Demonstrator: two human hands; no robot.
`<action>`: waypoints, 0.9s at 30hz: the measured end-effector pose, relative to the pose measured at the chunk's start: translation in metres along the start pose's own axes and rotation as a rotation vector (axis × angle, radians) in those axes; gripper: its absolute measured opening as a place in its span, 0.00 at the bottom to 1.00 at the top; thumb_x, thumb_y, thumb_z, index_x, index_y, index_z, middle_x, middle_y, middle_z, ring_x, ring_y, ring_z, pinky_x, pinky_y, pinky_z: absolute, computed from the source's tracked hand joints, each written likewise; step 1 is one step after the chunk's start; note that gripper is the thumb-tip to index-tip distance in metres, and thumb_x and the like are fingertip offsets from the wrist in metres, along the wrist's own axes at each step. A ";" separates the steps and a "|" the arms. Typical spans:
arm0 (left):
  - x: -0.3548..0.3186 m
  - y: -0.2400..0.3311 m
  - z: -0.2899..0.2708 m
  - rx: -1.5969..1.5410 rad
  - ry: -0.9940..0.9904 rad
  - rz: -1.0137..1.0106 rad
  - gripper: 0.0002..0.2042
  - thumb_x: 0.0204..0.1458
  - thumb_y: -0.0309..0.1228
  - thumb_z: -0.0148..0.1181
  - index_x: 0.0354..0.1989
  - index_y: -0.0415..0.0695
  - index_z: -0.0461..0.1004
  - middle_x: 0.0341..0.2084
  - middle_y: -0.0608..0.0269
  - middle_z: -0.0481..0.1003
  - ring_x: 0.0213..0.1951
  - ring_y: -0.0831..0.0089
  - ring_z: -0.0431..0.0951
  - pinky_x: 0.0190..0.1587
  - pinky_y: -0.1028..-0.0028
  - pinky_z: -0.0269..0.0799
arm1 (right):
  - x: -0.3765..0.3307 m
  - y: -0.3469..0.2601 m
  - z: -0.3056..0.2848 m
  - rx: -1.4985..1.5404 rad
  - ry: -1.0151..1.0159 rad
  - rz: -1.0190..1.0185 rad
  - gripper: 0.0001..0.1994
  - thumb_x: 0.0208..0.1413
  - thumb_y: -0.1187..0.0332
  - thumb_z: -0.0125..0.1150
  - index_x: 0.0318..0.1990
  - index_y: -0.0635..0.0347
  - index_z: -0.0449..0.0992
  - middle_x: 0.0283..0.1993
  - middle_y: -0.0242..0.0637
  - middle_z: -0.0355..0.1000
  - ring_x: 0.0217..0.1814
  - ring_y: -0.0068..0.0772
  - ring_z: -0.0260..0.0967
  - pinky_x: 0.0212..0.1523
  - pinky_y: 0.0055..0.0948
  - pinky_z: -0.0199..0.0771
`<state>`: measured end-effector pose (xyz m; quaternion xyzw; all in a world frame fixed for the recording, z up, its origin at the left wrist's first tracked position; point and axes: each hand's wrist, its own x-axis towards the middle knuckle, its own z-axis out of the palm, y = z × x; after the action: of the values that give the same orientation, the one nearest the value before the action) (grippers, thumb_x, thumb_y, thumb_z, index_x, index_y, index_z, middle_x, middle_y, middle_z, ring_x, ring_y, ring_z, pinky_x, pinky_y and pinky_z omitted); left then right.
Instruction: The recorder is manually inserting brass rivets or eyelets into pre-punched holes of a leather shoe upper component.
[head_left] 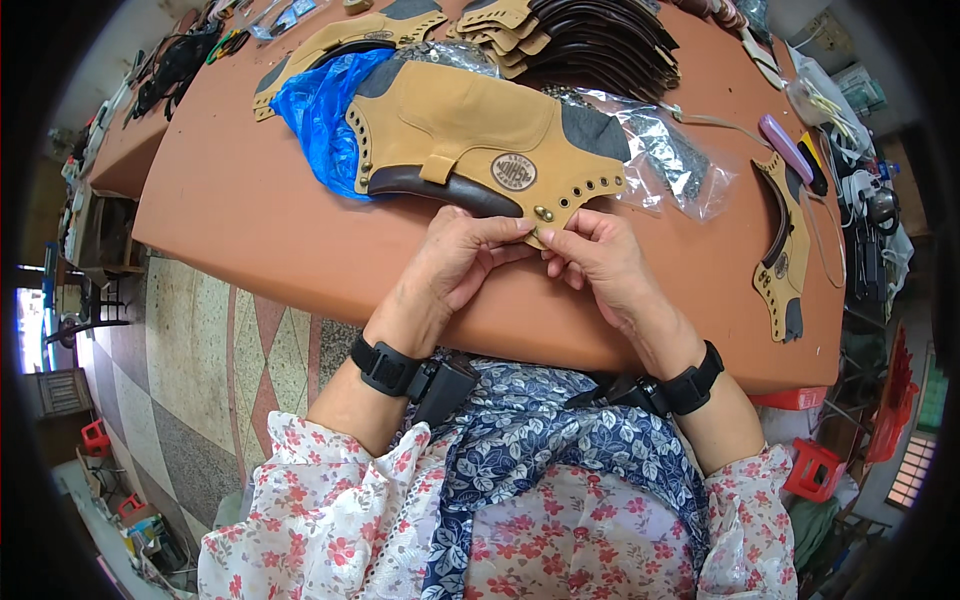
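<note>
A tan leather panel lies before me on the table, with dark grey patches at its ends, a dark brown curved trim and a round badge. Rows of eyelets run along its flared ends, and two brass studs sit near its close corner. My left hand pinches that corner between thumb and fingers. From the other side my right hand grips the same corner, thumb near the studs. Whether the fingertips also hold a small part cannot be seen.
A blue plastic bag lies beside the panel. Clear bags of small metal parts are to its right. Behind stand stacked dark brown and tan pieces. A similar tan piece and a purple-handled tool lie at the right edge.
</note>
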<state>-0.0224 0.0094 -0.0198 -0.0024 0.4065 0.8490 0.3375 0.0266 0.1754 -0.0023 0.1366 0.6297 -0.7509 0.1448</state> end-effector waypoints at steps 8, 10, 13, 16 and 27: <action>-0.001 -0.002 -0.003 -0.011 0.002 0.014 0.12 0.48 0.21 0.56 0.42 0.32 0.70 0.37 0.52 0.76 0.38 0.64 0.77 0.45 0.63 0.74 | 0.000 -0.003 0.004 -0.014 -0.014 0.012 0.08 0.52 0.68 0.60 0.33 0.65 0.75 0.25 0.29 0.70 0.22 0.13 0.63 0.20 0.12 0.59; -0.001 -0.002 -0.004 -0.012 -0.006 0.011 0.12 0.48 0.21 0.56 0.42 0.32 0.71 0.37 0.52 0.76 0.38 0.64 0.77 0.44 0.63 0.74 | 0.000 -0.003 0.004 0.006 -0.024 -0.007 0.08 0.52 0.68 0.60 0.33 0.65 0.75 0.25 0.29 0.70 0.22 0.14 0.63 0.22 0.13 0.61; -0.002 -0.001 -0.002 -0.009 -0.010 0.009 0.11 0.48 0.21 0.56 0.42 0.32 0.71 0.36 0.52 0.76 0.37 0.64 0.77 0.44 0.63 0.74 | 0.000 -0.001 0.004 -0.031 -0.027 -0.041 0.08 0.53 0.69 0.58 0.33 0.66 0.74 0.25 0.31 0.70 0.22 0.16 0.63 0.24 0.14 0.63; -0.002 0.000 -0.002 -0.015 -0.021 0.009 0.11 0.48 0.21 0.56 0.41 0.32 0.71 0.36 0.52 0.76 0.37 0.64 0.77 0.44 0.63 0.74 | 0.000 0.000 0.007 0.035 -0.033 -0.079 0.07 0.53 0.70 0.57 0.32 0.67 0.74 0.24 0.32 0.70 0.22 0.16 0.63 0.24 0.15 0.64; -0.002 0.001 0.002 -0.019 0.014 0.013 0.10 0.47 0.19 0.56 0.39 0.29 0.71 0.34 0.51 0.76 0.35 0.64 0.78 0.43 0.66 0.75 | 0.006 0.009 0.010 0.075 0.049 -0.110 0.07 0.49 0.69 0.58 0.29 0.65 0.73 0.23 0.31 0.69 0.20 0.15 0.62 0.19 0.14 0.61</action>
<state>-0.0204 0.0093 -0.0173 -0.0089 0.4008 0.8551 0.3288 0.0244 0.1638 -0.0113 0.1254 0.6110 -0.7772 0.0829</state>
